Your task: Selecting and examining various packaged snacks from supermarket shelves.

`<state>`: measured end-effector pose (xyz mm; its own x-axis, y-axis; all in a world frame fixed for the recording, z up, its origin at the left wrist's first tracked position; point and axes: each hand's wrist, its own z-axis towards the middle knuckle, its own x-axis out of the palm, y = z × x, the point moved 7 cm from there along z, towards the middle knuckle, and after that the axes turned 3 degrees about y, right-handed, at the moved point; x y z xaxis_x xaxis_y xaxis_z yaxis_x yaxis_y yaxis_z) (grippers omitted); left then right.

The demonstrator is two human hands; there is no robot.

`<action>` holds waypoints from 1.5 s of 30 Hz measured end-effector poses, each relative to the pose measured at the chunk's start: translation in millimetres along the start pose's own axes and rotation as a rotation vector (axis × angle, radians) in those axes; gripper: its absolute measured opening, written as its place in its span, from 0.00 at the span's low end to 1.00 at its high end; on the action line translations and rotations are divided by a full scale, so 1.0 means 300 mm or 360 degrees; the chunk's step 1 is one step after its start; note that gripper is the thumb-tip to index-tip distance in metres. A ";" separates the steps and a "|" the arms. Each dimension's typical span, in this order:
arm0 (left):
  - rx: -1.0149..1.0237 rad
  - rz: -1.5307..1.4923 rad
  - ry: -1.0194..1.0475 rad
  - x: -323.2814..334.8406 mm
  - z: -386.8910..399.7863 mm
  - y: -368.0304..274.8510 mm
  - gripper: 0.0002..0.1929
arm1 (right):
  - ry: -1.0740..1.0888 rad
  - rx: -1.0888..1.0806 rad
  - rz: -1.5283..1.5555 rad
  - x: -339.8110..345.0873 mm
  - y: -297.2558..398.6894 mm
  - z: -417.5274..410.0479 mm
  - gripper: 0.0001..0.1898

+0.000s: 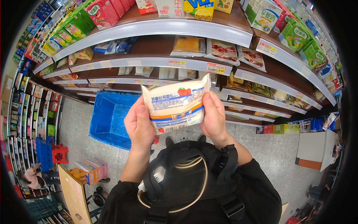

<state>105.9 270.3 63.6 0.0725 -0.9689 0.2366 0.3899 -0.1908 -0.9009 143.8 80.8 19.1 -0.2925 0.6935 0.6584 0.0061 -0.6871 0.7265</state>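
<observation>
Between my two hands is a cream plastic packet of bread, with its printed back turned up towards me. My left hand grips its left edge, thumb on top. On the opposite edge my right hand holds it the same way. The packet bears strawberry pictures, an orange and blue band, small writing and a barcode. It is held in front of the bakery shelves, level with no shelf that I can make out. A blue plastic crate stands on the floor, partly behind my left hand.
Packaged breads lie on the shelf ahead, with milk and juice cartons above. A red stool, stacked cartons and a wooden board are at the left. A person is at far left. A white counter stands right.
</observation>
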 end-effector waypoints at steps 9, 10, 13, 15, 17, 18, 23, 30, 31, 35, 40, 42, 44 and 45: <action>0.0073 -0.0009 -0.0114 -0.042 -0.018 0.013 0.14 | 0.0006 -0.0009 -0.0089 0.003 -0.005 0.001 0.17; 0.0073 -0.0008 -0.0116 -0.043 -0.019 0.014 0.14 | 0.0008 -0.0007 -0.0089 0.003 -0.007 0.001 0.17; 0.0042 -0.0009 -0.0149 -0.052 -0.026 0.018 0.13 | 0.0019 -0.0007 -0.0090 0.005 -0.010 0.001 0.17; 0.0043 -0.0017 -0.0125 -0.056 -0.028 0.020 0.12 | 0.0026 -0.0008 -0.0127 0.005 -0.010 0.002 0.17; 0.0038 -0.0018 -0.0118 -0.062 -0.031 0.024 0.12 | 0.0022 0.0002 -0.0115 0.010 -0.010 0.002 0.17; 0.0032 -0.0020 -0.0109 -0.062 -0.031 0.026 0.12 | 0.0015 0.0012 -0.0104 0.010 -0.011 0.001 0.17; 0.0011 -0.0022 -0.0152 -0.058 -0.027 0.029 0.12 | -0.0002 0.0052 -0.0019 0.011 -0.020 0.004 0.18; -0.0017 0.0082 -0.0137 -0.064 -0.021 0.027 0.12 | -0.0015 0.0073 -0.0007 0.008 -0.025 0.011 0.18; -0.0016 0.0086 -0.0139 -0.063 -0.021 0.023 0.12 | -0.0013 0.0075 -0.0004 0.009 -0.026 0.012 0.18; -0.0038 0.0097 -0.0147 -0.058 -0.016 0.019 0.12 | -0.0055 0.0108 0.0025 0.016 -0.024 0.012 0.18; -0.0178 0.0072 -0.0209 -0.064 -0.009 0.037 0.12 | -0.0061 0.0125 0.0047 0.019 -0.022 0.011 0.18; -0.0238 0.0039 -0.0199 -0.064 -0.003 0.054 0.11 | -0.0082 0.0116 0.0028 0.017 -0.021 0.010 0.18; -0.0215 0.0139 -0.0220 -0.080 0.008 0.071 0.11 | -0.0104 0.0072 -0.0022 0.003 -0.028 0.013 0.18; -0.0191 0.0238 -0.0244 -0.090 0.011 0.074 0.11 | -0.0124 0.0028 -0.0072 -0.002 -0.026 0.016 0.18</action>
<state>115.5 292.7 38.5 0.2631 -0.9544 0.1413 0.2534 -0.0729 -0.9646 148.5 86.7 14.0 -0.2174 0.7389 0.6378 0.0116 -0.6514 0.7587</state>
